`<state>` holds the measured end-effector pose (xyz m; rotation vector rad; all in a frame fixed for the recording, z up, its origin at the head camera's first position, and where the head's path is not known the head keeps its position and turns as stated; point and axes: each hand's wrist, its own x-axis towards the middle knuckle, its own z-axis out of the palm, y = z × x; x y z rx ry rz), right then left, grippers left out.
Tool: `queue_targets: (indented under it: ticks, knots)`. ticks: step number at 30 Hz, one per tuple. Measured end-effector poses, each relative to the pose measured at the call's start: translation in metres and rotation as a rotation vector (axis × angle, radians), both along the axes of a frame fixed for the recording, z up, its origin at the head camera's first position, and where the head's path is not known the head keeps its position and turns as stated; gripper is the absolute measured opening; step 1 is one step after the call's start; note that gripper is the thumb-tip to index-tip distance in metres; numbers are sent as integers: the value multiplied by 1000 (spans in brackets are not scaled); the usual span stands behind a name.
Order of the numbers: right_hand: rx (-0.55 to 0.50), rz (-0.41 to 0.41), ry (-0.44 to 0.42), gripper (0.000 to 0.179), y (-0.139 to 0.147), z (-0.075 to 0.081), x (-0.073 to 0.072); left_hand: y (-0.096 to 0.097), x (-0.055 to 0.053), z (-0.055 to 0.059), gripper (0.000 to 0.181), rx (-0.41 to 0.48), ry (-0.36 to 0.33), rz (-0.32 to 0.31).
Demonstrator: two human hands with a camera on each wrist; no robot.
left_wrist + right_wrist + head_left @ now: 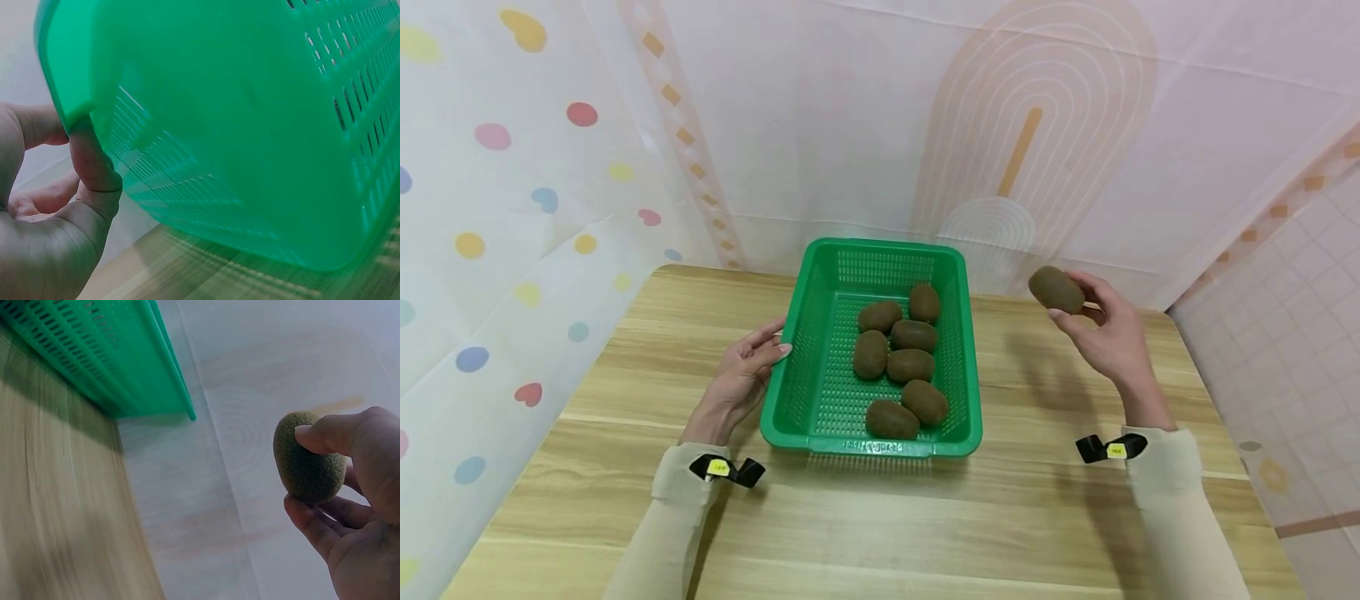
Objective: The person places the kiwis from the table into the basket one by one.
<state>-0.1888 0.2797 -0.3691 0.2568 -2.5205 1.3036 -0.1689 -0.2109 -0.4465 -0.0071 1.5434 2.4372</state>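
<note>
A green plastic basket [974,375] with slotted walls sits on the table, several brown kiwis [911,366] lying in its middle and right part. My left hand [739,382] holds the basket's left rim; in the left wrist view, thumb and fingers pinch the rim's edge, and the basket wall [231,125] fills most of the picture. Off to the basket's right, my right hand [1111,337] holds one kiwi [1054,288] in the air above the table. The right wrist view shows the thumb on one side of this fuzzy kiwi [303,465] and fingertips beneath it.
The wooden table [880,525] carries the basket and ends at a pale patterned curtain [820,125] at the back. More curtain hangs along the left and right sides. Each wrist wears a black strap [1112,450] with a small camera over a cream sleeve.
</note>
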Motion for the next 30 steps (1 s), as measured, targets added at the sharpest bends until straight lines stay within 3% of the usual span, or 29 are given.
queue_targets:
  ticks: [14,30]
  knots:
    - [8,168,106,58,-30,7,1,0,0,0,71,-17,-5,2]
    - [34,333,104,57,-67,10,0,-1,-1,-1,70,-12,-1,-3]
